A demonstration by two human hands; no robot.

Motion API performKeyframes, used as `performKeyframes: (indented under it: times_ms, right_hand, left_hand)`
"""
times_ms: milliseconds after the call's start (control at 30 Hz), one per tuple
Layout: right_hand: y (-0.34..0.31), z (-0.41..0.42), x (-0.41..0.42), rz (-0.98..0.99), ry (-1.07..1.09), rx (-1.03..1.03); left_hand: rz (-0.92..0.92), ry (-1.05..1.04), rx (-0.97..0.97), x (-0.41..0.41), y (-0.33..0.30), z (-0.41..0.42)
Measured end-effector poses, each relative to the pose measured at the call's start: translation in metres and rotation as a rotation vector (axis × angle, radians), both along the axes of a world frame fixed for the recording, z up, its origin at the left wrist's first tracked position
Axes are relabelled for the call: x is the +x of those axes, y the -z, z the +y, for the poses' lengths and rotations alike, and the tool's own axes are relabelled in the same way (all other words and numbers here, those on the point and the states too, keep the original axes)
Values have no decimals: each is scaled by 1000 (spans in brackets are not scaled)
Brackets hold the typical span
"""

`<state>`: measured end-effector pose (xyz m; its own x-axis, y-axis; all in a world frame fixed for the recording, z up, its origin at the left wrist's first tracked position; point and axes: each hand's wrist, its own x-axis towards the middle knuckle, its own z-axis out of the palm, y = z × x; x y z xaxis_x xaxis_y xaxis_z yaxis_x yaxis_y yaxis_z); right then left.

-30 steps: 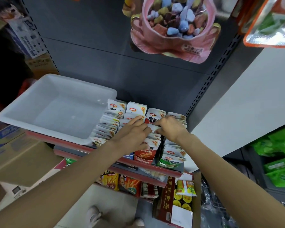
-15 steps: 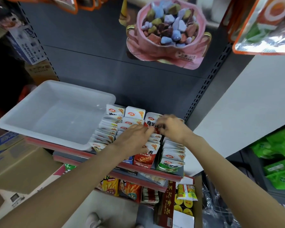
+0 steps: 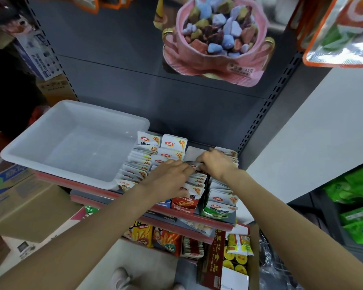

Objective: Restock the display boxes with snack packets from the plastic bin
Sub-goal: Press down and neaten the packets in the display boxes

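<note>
Head view, looking down on a shelf edge. Both bare forearms are extended forward and upward from the lower frame corners, converging over the rows of small white foil snack packets standing in the cardboard display boxes on the red-edged shelf.

The left hand is seen palm down, wrist roughly straight, fingers laid forward and a little spread over the tops of the middle rows; the fingertips are bent down onto the packets at the third row, pressing them. Whether a single packet is pinched cannot be told.

The right hand is placed just beside it, knuckles up, fingers curled downward around the top edges of packets at the back of the third row. The two hands' fingertips nearly meet. Behind them a bare grey patch of box back is exposed.

A white translucent rectangular plastic bin is seen resting on the same shelf, directly left of the packet rows, touching the leftmost row; nothing is visible inside it.

A pink pouch printed with coloured candy stones is hung above. Brown cardboard cartons are stacked at lower left. Green packets are shelved at right.
</note>
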<state>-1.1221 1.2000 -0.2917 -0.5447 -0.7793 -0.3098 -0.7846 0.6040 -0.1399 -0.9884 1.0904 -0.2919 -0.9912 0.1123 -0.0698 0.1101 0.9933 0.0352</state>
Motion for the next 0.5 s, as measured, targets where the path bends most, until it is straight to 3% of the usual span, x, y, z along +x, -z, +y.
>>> performKeyframes:
  times_ms: [133, 267, 500]
  right_hand:
    - [-6, 9, -7, -107, -61, -15]
    - [-8, 14, -5, -89, -183, 64]
    - [1, 17, -5, -169, -95, -33]
  left_hand:
    - [58, -7, -57, 6, 7, 8]
    - [61, -10, -121, 9, 15, 11]
    - [134, -42, -160, 12, 7, 9]
